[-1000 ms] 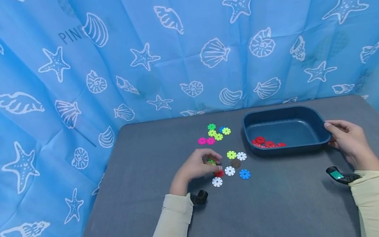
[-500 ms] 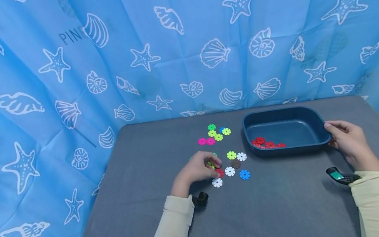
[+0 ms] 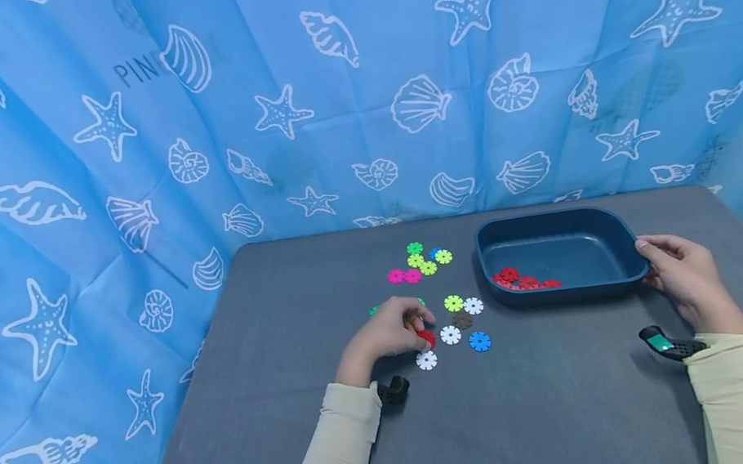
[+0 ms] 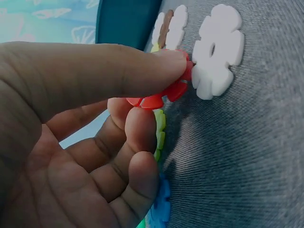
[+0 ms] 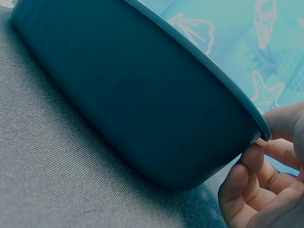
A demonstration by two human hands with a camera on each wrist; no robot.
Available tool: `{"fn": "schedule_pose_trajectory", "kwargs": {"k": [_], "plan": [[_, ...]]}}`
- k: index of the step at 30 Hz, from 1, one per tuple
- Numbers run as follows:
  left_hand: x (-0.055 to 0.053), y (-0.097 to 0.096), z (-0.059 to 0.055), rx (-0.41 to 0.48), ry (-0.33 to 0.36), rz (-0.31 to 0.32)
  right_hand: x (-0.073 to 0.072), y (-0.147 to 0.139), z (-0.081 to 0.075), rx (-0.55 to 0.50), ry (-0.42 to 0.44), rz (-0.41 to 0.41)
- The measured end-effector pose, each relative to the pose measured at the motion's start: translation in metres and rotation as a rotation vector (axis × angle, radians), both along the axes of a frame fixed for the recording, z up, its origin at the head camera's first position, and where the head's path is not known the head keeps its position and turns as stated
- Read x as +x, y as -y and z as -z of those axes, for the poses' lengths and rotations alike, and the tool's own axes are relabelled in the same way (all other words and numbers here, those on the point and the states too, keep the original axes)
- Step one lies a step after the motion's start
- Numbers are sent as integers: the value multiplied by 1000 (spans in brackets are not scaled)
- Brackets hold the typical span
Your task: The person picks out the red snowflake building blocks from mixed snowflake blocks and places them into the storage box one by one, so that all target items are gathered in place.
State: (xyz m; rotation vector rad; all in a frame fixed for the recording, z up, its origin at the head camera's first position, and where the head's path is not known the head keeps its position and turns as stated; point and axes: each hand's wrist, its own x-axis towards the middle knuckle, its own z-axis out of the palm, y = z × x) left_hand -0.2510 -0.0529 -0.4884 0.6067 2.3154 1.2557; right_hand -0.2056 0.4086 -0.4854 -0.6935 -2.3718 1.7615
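Observation:
My left hand (image 3: 389, 330) is low over the loose discs, its thumb and fingers pinching a red notched interlocking disc (image 4: 176, 91). In the left wrist view the thumb lies across this disc and hides much of it. Right beside it, a white disc (image 4: 218, 52) lies on the cloth. My right hand (image 3: 689, 277) grips the right end of a dark blue plastic tub (image 3: 565, 296), thumb at the rim and fingers curled below it. Several red discs (image 3: 528, 283) lie in the tub's front left corner.
Around the left hand lie white, brown (image 3: 462, 320), yellow-green (image 3: 454, 303) and blue discs (image 3: 480, 341). Farther back is a group with pink (image 3: 412, 276) and green discs (image 3: 415, 247). A blue shell-print curtain (image 3: 359, 118) hangs behind the grey-covered table (image 3: 524, 421).
My left thumb and fingers have come together on the red disc and shifted it slightly left. The white disc in front has slid a little nearer. My right hand and the tub stay put.

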Motion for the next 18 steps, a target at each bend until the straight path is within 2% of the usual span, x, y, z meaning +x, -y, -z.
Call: {"fn": "schedule_pose_trajectory", "kwargs": {"k": [6,12,18], "plan": [[0,0,-3,-24,-15,9,-1,0,2,6,-4,4],[-1,-9,-6,-46,-89,22,-2,-1,3,10,-1,6],[-6,-28,-13,43,-129,34,-1,-1,3,16,3,4]]}}
